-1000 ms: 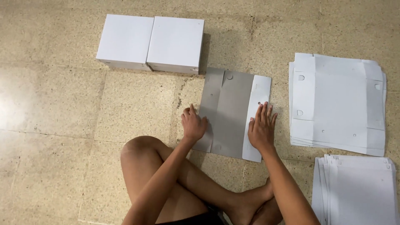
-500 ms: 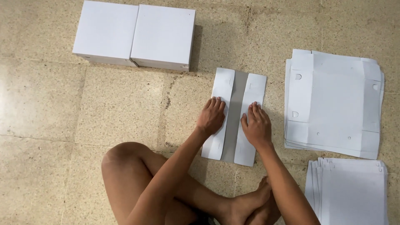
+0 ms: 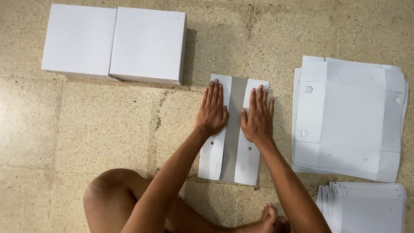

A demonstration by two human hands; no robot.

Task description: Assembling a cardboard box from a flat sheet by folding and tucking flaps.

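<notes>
Speckled beige stone tiles (image 3: pixel 103 129) fill your head view, with grout lines crossing them, and you sit on this floor with a bare knee (image 3: pixel 113 194) raised at the lower left and toes (image 3: pixel 269 215) just showing at the bottom edge.

Your left hand (image 3: pixel 212 110) lies flat, fingers straight and close together, pressing down the left white flap of the folded card blank (image 3: pixel 233 129). Your right hand (image 3: pixel 258 115) lies the same way on the right flap, fingers extended and slightly spread; neither hand grips anything. Between the two hands a grey strip of the blank's inner face shows. The blank rests on the floor straight in front of you, its near end just beyond your legs. Your palms hide the middle of both flaps, so you cannot tell how the folds meet beneath them.

At the upper left, two assembled white boxes (image 3: pixel 114 43) sit side by side and touching, well apart from the blank.

To the right, a stack of flat white blanks (image 3: pixel 349 116) lies unfolded, near your right hand but not touching it. How many sheets it holds is hard to make out. A second stack of white sheets (image 3: pixel 366 209) at the lower right is cut off by the frame's bottom edge.
</notes>
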